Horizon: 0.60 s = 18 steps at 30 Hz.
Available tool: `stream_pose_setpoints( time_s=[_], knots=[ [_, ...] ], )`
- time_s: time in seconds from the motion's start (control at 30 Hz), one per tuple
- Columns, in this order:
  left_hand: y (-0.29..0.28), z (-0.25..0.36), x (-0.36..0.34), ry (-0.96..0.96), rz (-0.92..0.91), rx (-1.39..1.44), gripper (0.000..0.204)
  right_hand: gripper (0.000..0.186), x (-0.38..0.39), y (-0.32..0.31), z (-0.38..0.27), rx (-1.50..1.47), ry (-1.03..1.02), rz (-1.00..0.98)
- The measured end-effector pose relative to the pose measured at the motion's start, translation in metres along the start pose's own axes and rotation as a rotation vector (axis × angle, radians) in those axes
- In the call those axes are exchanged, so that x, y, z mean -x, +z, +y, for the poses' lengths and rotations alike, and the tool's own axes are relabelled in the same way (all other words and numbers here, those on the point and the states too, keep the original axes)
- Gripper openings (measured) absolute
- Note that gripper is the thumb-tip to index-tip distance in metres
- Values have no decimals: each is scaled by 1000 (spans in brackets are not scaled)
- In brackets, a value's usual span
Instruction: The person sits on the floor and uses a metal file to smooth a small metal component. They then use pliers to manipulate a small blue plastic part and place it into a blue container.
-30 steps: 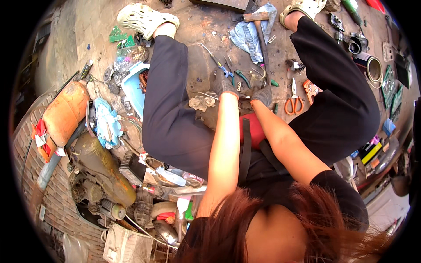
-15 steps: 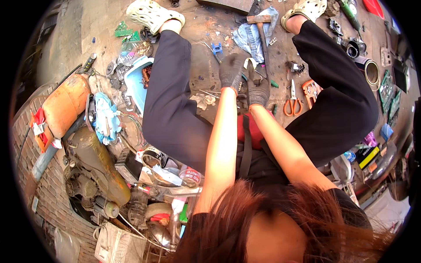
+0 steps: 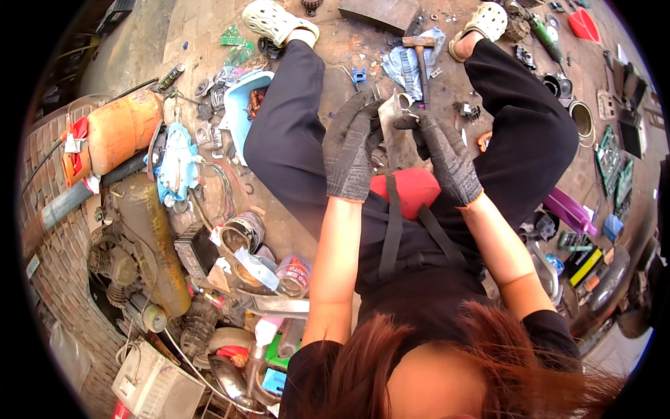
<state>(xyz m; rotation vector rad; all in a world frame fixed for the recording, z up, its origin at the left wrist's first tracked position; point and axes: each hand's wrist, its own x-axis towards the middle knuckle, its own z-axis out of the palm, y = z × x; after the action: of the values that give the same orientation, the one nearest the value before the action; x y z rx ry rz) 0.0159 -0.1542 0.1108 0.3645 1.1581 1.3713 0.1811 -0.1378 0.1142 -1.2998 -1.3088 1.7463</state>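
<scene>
Strip of thin grey sheet (image 3: 393, 133), curled at its far end, sits between the hands just beyond the red waist pad (image 3: 417, 187), probably for close handling. Left hand (image 3: 348, 145), fingers partly bent, seems to grip its left edge, steadying it; right hand (image 3: 447, 152), half-curled, angles inward near the curl, its hold unclear, forearms reaching forward.

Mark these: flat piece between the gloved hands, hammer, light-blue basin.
Flat piece (image 3: 393, 128), head view: middle of its face.
Hammer (image 3: 423, 68), head view: on its handle.
Light-blue basin (image 3: 236, 113), head view: on its wall.
</scene>
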Motion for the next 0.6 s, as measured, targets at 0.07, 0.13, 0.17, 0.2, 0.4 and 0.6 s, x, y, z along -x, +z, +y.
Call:
stream_pose_setpoints(
  time_s=[0.07, 0.13, 0.17, 0.2, 0.4, 0.6],
  knots=[
    [6, 2, 13, -29, -80, 85, 35, 28, 8, -5, -24, 38, 9, -47],
    [15, -8, 17, -23, -173, 170, 40, 28, 13, 4, -14, -109, -79, 45],
    [17, -15, 20, 30, -200, 117, 47, 27, 15, 7, -11, -183, -123, 90],
    [20, -14, 23, 19, -231, 186, 48, 27, 16, 7, -13, -208, -102, 75],
    [35, 3, 48, 70, -78, -37, 37, 27, 25, 5, -27, -205, -122, 32],
    [22, 21, 42, 23, 100, 166, 21, 23, 29, -12, -34, 87, -296, 186]
  ],
)
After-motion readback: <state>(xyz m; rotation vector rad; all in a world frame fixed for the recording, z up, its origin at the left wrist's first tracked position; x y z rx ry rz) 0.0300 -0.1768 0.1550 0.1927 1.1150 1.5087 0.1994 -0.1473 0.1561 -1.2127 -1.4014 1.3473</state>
